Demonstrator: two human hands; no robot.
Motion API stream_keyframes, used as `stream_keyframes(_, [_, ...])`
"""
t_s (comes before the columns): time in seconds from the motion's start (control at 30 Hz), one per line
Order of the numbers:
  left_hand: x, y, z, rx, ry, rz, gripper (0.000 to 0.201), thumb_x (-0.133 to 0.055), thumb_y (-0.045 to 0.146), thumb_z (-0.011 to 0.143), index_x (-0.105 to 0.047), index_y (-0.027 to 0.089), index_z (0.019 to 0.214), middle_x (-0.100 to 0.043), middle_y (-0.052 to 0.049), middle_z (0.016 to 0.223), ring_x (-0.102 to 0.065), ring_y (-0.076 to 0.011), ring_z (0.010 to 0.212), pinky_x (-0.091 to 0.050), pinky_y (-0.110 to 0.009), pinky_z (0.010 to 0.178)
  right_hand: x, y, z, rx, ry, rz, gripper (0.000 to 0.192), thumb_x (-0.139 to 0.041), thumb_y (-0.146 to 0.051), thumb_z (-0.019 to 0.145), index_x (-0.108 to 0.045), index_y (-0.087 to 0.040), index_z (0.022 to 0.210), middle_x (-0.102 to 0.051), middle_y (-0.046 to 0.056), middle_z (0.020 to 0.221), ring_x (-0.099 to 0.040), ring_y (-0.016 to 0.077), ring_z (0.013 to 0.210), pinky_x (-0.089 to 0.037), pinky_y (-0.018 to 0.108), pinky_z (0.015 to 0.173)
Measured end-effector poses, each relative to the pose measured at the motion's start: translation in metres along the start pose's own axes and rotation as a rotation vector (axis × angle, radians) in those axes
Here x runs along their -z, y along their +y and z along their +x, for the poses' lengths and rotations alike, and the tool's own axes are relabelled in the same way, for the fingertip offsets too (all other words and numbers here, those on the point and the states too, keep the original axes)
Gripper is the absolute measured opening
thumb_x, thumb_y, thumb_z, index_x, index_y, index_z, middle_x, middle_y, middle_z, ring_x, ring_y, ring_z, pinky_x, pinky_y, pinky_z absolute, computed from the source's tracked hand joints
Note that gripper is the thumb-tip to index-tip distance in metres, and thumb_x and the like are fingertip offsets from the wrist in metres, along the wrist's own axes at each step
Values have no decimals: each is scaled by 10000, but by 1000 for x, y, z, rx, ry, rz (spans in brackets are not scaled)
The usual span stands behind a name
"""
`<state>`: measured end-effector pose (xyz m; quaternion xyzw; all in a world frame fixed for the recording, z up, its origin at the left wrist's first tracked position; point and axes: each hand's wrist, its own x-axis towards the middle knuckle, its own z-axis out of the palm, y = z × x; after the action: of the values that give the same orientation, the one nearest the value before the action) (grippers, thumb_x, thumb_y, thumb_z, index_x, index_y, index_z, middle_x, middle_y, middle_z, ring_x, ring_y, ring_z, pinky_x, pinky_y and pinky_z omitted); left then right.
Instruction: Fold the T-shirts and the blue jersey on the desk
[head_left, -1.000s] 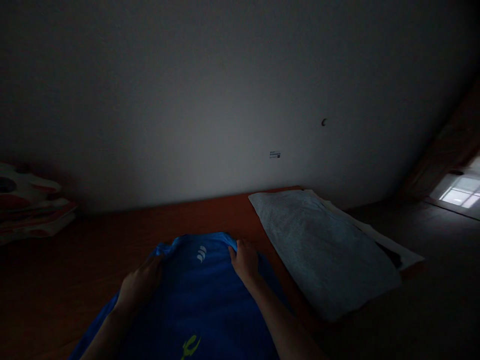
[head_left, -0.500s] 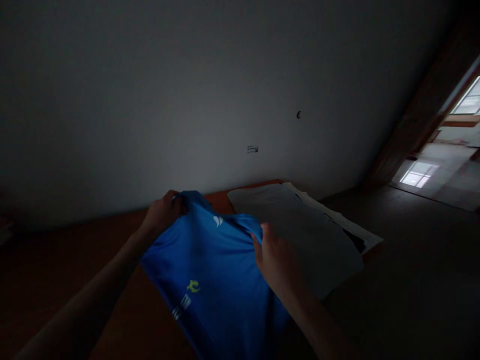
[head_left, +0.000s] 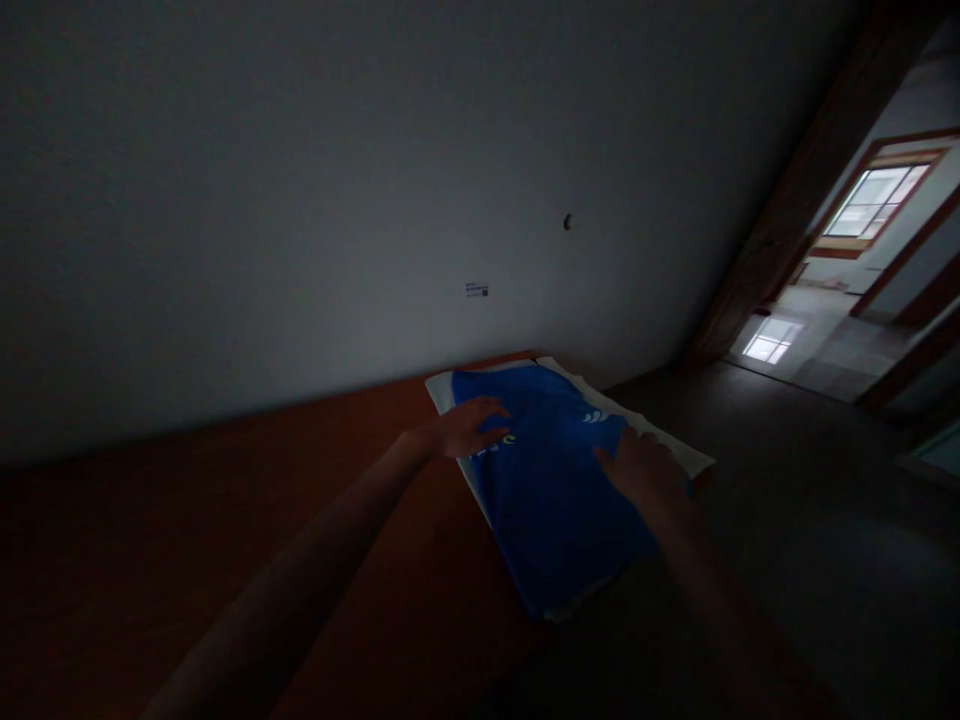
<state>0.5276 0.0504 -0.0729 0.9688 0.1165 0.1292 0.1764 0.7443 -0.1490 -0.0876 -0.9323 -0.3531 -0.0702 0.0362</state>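
Observation:
A blue shirt (head_left: 555, 500) with white and yellow-green prints lies spread over a stack of pale clothes (head_left: 442, 392) at the right end of a reddish-brown wooden table. My left hand (head_left: 472, 428) is over the shirt's left side near the yellow-green print, its fingers apart and holding nothing. At the shirt's right side, by the white print, my right hand (head_left: 641, 462) has its thumb and fingers spread. Whether either hand presses on the cloth is hard to tell in the dim light.
The wooden table (head_left: 300, 480) runs along a pale wall (head_left: 300, 200) bearing a small printed label (head_left: 477, 290) and a hole (head_left: 568, 222). To the right are a dark floor (head_left: 795, 480) and a doorway (head_left: 817, 240) with a lit room beyond.
The blue shirt, held up between both hands earlier, has come down onto the pale clothes. Both hands have let go and moved right in the picture; the view has shifted slightly right.

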Motion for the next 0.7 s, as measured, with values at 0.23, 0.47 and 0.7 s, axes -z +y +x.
stream_keyframes(0.23, [-42,-39,-154,327,60,190,379,-400,374,1001,-656,234,1242,-624,-95,1400,-604,-221,1269,-476,-363,1097,-18,-78,-35,358,-20,70,359,-497,-357,970,-646,-127,1202,-628,215,1222,-625,344,1112,-507,424,841])
stream_keyframes(0.47, [-29,-66,-299,677,271,435,415,-387,384,995,-663,197,1242,-586,-135,1444,-548,-290,1325,-430,-498,1126,-60,-198,-87,768,-34,425,376,-491,-347,969,-627,-158,1264,-633,171,1320,-584,285,1227,-452,421,1018])
stream_keyframes(0.7, [-12,-62,-362,827,369,531,414,-391,333,978,-666,189,1252,-613,-144,1414,-563,-316,1302,-431,-519,1117,-98,-283,-127,934,61,687,385,-450,-308,990,-602,-153,1307,-602,161,1413,-541,256,1327,-399,432,1119])
